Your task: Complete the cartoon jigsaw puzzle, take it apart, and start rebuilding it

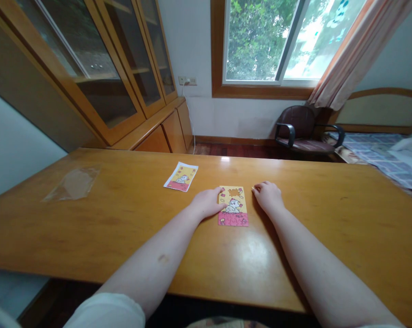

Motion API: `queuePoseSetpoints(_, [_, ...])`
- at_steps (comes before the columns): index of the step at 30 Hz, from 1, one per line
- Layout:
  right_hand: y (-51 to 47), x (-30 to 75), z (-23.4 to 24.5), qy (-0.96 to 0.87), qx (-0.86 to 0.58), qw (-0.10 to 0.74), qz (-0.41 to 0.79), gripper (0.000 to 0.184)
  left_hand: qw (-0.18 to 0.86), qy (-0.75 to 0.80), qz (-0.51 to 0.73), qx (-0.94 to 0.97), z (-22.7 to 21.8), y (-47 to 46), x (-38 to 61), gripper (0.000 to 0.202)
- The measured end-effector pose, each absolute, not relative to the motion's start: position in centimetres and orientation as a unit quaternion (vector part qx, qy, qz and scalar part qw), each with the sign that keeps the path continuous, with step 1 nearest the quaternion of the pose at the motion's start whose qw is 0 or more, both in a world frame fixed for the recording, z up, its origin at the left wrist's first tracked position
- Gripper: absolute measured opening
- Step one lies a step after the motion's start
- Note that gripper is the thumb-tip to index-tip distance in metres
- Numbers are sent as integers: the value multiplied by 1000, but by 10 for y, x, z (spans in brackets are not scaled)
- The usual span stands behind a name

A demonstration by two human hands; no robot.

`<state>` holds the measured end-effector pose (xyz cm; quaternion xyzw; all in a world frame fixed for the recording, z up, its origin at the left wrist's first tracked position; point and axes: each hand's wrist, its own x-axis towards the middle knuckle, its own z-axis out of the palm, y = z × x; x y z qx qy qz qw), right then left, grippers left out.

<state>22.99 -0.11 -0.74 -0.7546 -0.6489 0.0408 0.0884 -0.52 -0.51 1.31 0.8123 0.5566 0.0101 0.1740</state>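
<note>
A small jigsaw puzzle (234, 219) lies flat on the table, with a white cartoon animal on yellow above a pink band. Near its top, an irregular gap shows the brown table surface. My left hand (208, 202) rests at the puzzle's left edge, thumb and forefinger apart and touching it. To the right of the puzzle, my right hand (269, 196) is closed in a pinch low over the table. A tiny yellowish puzzle piece (253, 187) shows at its fingertips, mostly hidden. Beyond my left hand lies a white-bordered picture card (181, 176) with the same design.
A clear plastic bag (74, 183) lies on the left of the wooden table (124, 218). Past the far edge are a glass-door cabinet (137, 109), a window (260, 45), an armchair (300, 127) and a bed (387, 150).
</note>
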Motion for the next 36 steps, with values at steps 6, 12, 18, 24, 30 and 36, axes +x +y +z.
queuePoseSetpoints(6, [5, 234, -13, -650, -750, 107, 61, 26, 169, 558, 13, 812, 12, -5, -6, 65])
queuePoseSetpoints(12, [4, 232, -15, -670, -733, 110, 52, 24, 172, 558, 5, 812, 15, -7, -5, 65])
queuePoseSetpoints(18, [1, 232, -12, -656, -748, 92, 24, 32, 175, 562, 2, 808, 17, -7, -4, 65])
queuePoseSetpoints(24, [2, 231, -12, -668, -739, 85, 24, 30, 174, 557, 8, 812, 15, -6, -5, 64])
queuePoseSetpoints(30, [-3, 226, -5, -672, -736, 80, 14, 34, 174, 563, 2, 808, 17, -7, -4, 64])
queuePoseSetpoints(36, [0, 224, -7, -668, -738, 89, 40, 28, 174, 562, 5, 809, 16, -7, -4, 64])
